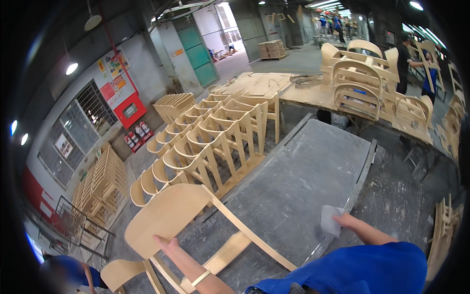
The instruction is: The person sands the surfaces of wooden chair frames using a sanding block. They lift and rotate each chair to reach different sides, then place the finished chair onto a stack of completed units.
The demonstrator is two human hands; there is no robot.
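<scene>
A pale wooden chair frame (169, 215) with a wide curved backrest stands tilted before me, over the near end of a grey worktable (298, 171). My left hand (166, 243) grips the lower edge of the backrest, some of its fingers hidden by the wood. My right hand (345, 220) is apart from the chair, off to the right above the table's edge. Its fingers are closed on a thin pale-grey sheet (331, 220), which looks like sandpaper or paper.
Rows of similar chair frames (210, 132) stand beyond the worktable's left side. Another chair frame (122, 274) and a co-worker (68, 272) are at lower left. A wooden-topped bench (306, 95) holds stacked chair frames (357, 73) at the back right. Wooden parts (440, 235) lie at right.
</scene>
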